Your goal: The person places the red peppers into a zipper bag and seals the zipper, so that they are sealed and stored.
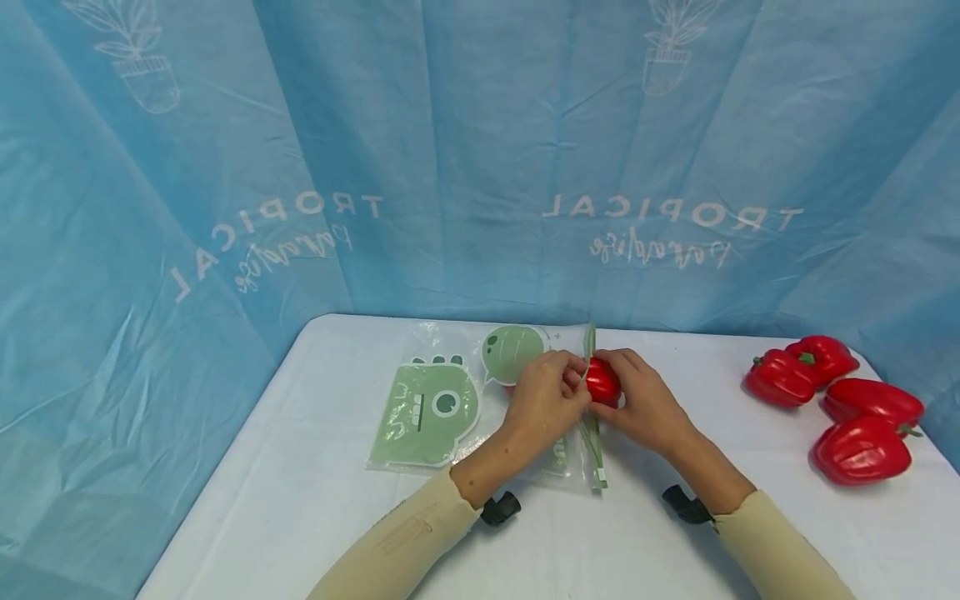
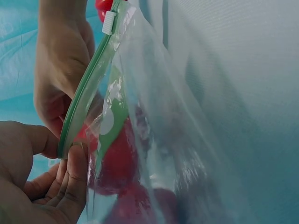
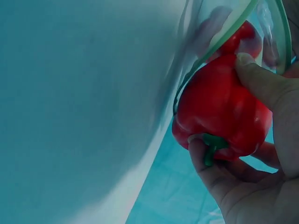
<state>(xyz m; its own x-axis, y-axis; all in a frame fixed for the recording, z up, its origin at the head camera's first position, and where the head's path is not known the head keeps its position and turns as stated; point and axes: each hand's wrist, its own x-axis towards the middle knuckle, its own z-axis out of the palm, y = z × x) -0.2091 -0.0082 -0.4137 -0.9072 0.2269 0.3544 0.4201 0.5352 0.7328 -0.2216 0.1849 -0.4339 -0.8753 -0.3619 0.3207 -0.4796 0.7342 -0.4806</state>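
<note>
A clear zip bag point(image 1: 427, 421) with green cartoon prints lies on the white table, its green-edged mouth facing right. My left hand point(image 1: 543, 400) pinches the rim of that mouth between thumb and fingers. With thumb and fingers around it, my right hand point(image 1: 645, 404) grips a red bell pepper point(image 3: 219, 107), stem end toward the palm. The held pepper's far end is inside the bag's opening. Through the plastic, more red peppers point(image 2: 135, 205) show deeper in the bag. A white slider point(image 2: 109, 22) sits at one end of the zip.
Several red bell peppers point(image 1: 862, 450) lie at the table's right side. A blue printed curtain point(image 1: 480, 167) hangs behind the white table point(image 1: 300, 517) and along its sides. Black wrist devices point(image 1: 501, 508) are under both forearms.
</note>
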